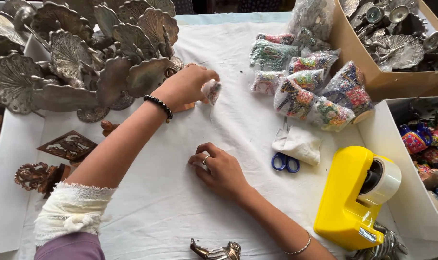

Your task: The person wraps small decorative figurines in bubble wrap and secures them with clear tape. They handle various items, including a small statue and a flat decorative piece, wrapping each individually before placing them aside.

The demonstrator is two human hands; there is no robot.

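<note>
My left hand [186, 86] reaches forward over the white cloth [170, 192] and pinches a small painted figure in a clear plastic wrap [212, 91], just in front of a heap of silver peacock-shaped metal pieces [84, 53]. A black bead bracelet is on that wrist. My right hand [218, 169] rests on the cloth nearer to me, fingers curled, a ring on one finger; whether it holds anything small I cannot see.
Several wrapped colourful animal figures [305, 89] lie at the back right. Blue-handled scissors [285, 162] lie under a folded white cloth piece [298, 143]. A yellow tape dispenser [356, 192] stands at right. Cardboard boxes [373, 77] hold metal pieces; carved wooden items [67, 145] lie left.
</note>
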